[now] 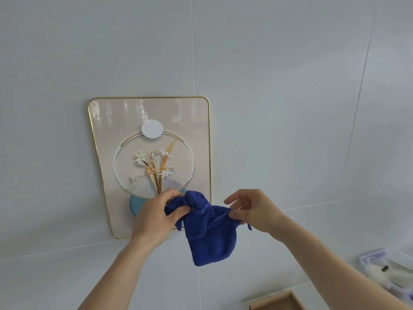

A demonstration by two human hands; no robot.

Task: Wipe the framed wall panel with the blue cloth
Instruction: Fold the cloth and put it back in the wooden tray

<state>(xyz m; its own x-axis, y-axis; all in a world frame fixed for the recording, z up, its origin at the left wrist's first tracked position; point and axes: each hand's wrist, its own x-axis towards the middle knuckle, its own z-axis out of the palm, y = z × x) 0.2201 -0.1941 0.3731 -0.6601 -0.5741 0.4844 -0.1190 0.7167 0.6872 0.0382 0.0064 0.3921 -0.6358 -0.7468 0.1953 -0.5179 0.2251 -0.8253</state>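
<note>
Prep step: left hand (pixel 154 214) and right hand (pixel 252 211) pinch blue cloth (pixel 210 229) (bunched); next, press onto framed wall panel (pixel 111 130)

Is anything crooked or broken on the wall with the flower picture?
Nothing looks broken or spilled. The framed wall panel only seems to lean because of the wide-angle camera; its gold edge looks whole. The blue cloth is bunched between the left hand and right hand, not yet flat on the panel.
</note>
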